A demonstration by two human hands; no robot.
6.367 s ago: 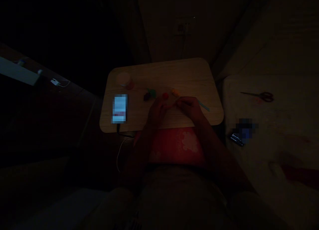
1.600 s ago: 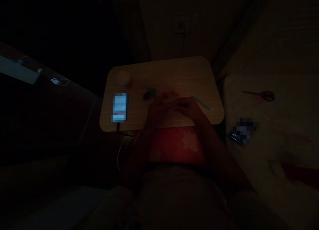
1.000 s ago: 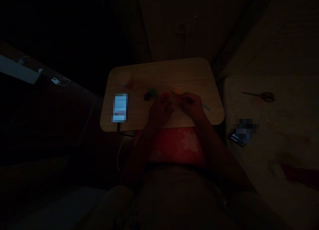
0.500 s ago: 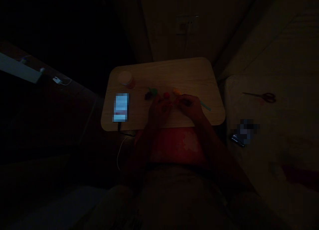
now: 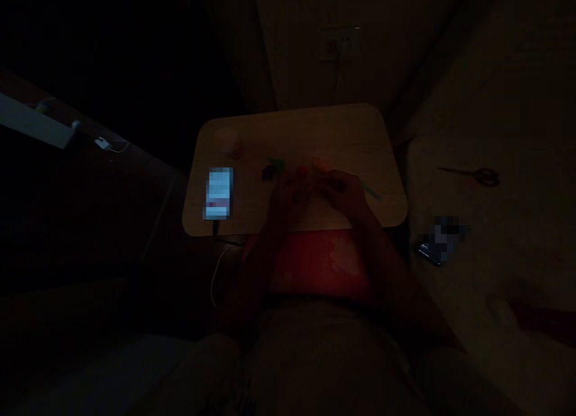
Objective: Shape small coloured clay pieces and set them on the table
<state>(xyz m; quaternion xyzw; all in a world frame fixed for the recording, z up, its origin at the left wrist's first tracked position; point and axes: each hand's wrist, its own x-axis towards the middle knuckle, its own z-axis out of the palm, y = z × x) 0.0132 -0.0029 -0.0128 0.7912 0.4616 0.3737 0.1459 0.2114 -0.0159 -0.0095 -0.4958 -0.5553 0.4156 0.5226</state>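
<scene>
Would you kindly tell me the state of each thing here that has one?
Left hand: fingers curled, grip unclear
Right hand: fingers bent, grip unclear
Red piece: rounded
Teal strip: lying flat
Phone: lit, cable at lower end
Scissors: apparently closed
Tub: upright, lid unclear
Wall socket: cord apparently plugged in

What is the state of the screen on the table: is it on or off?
On: the screen glows pale blue, brighter than everything around it. Its content is pixelated.
</scene>
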